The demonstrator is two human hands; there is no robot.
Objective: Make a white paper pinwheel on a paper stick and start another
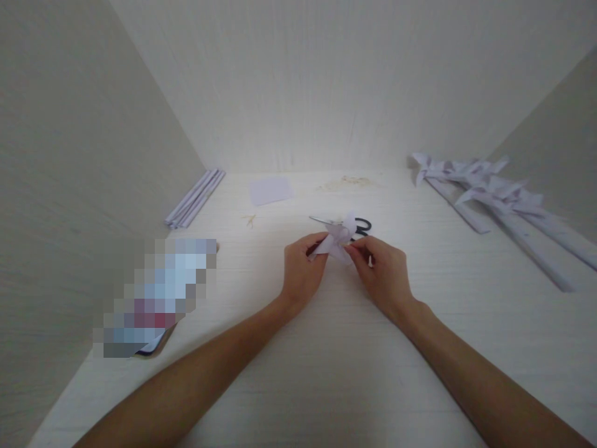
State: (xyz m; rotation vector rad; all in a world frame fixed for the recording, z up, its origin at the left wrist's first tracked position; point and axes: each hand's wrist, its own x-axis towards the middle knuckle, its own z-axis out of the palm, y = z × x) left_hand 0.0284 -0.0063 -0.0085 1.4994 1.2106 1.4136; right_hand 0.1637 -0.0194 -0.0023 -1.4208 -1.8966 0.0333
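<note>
A pale lilac paper pinwheel (339, 235) with folded blades is held up between my two hands, near the middle of the table. My left hand (303, 266) is closed on its left side, thumb and fingers pinching the paper. On the lower right, my right hand (383, 267) pinches at the pinwheel with thumb and forefinger; whether something small is also between those fingertips cannot be seen. Just behind the pinwheel lie scissors (321, 219) with black handles, partly hidden by the paper and my right hand.
Rolled paper sticks (196, 198) lie at the left, behind a blurred-out phone-like device (163, 286). A paper square (270, 190), thin yellowish bits (251, 220) and pale scraps (352, 182) are towards the back wall. Several finished pinwheels on sticks (506, 196) rest at the right.
</note>
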